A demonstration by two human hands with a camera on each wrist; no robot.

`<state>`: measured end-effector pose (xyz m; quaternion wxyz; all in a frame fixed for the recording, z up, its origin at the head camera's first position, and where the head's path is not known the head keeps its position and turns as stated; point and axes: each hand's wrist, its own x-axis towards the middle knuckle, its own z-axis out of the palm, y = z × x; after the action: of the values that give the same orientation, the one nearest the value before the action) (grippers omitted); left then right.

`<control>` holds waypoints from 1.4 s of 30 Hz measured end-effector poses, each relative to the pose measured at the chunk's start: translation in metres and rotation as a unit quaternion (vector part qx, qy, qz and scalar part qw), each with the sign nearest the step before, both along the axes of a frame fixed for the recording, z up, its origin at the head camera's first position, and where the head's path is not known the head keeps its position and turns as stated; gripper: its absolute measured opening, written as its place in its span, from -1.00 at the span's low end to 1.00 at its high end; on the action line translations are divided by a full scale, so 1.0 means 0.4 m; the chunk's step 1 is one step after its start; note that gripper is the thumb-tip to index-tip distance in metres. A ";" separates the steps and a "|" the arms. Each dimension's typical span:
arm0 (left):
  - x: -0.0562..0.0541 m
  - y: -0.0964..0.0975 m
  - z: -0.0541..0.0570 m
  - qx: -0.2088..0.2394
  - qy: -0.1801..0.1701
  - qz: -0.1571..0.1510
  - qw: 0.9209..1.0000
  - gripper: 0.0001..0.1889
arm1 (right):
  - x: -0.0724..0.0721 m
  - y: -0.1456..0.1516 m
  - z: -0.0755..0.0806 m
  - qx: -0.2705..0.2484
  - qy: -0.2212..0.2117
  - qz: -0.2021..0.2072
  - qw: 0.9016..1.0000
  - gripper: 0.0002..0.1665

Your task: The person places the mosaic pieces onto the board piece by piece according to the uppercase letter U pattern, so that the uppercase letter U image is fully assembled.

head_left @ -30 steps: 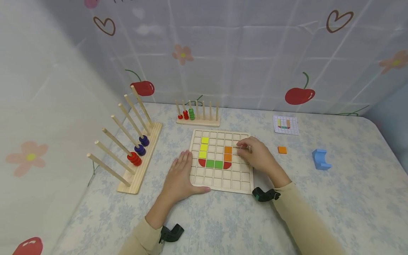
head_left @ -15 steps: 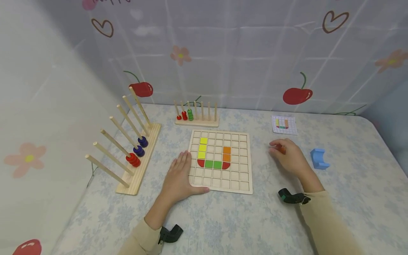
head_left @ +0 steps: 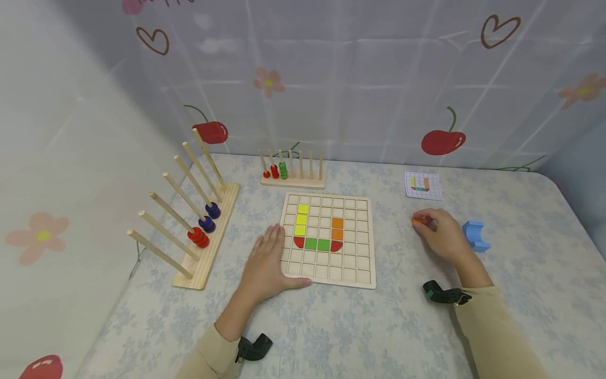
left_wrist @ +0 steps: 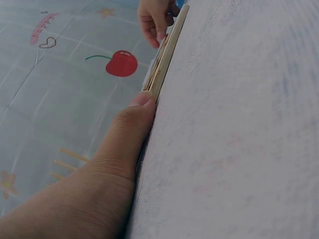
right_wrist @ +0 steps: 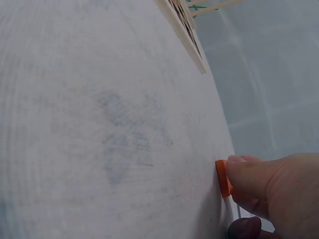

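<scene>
A wooden grid board lies in the middle of the table in the head view. It bears yellow tiles, green tiles, orange tiles and red curved pieces at the two lower corners, forming a U. My left hand rests along the board's left and near edges, fingers straight and thumb against the rim. Off to the right, my right hand pinches a loose orange tile between thumb and fingers, just over the table; the fingers partly hide it.
A pattern card with a coloured U lies beyond the right hand. Close to its right stands a blue curved block. A large peg rack with red and blue rings is at left, a small one with red and green beads behind the board.
My right hand has left the board's right side, moved right to the loose orange tile and taken it between thumb and fingers. The left hand stays in place on the board.
</scene>
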<state>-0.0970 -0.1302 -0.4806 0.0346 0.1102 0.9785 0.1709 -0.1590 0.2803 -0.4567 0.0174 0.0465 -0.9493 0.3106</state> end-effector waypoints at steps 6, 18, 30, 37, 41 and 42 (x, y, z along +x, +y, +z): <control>-0.001 0.000 -0.004 -0.001 0.000 0.000 1.000 0.56 | -0.005 0.004 0.003 0.016 -0.021 0.000 1.000 -0.63; 0.000 -0.001 0.000 0.005 0.002 0.000 1.000 0.55 | -0.009 0.010 0.008 -0.003 -0.053 -0.009 0.999 -0.66; 0.000 -0.001 -0.001 0.005 0.004 -0.001 1.000 0.56 | -0.018 -0.051 0.018 -0.052 -0.025 -0.014 0.998 -0.71; -0.001 -0.001 -0.001 0.004 0.001 0.000 1.000 0.56 | -0.041 -0.130 0.024 -0.076 -0.037 0.018 0.996 -0.77; -0.002 -0.001 -0.002 0.003 0.001 0.000 1.000 0.56 | -0.059 -0.181 0.021 -0.077 -0.049 0.043 0.995 -0.81; -0.002 -0.002 -0.002 0.003 0.001 0.000 1.000 0.56 | -0.063 -0.195 0.021 -0.079 -0.050 0.050 0.994 -0.81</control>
<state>-0.0978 -0.1309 -0.4815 0.0330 0.1104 0.9780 0.1736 -0.1843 0.2021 -0.4484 -0.0419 0.0767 -0.9180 0.3869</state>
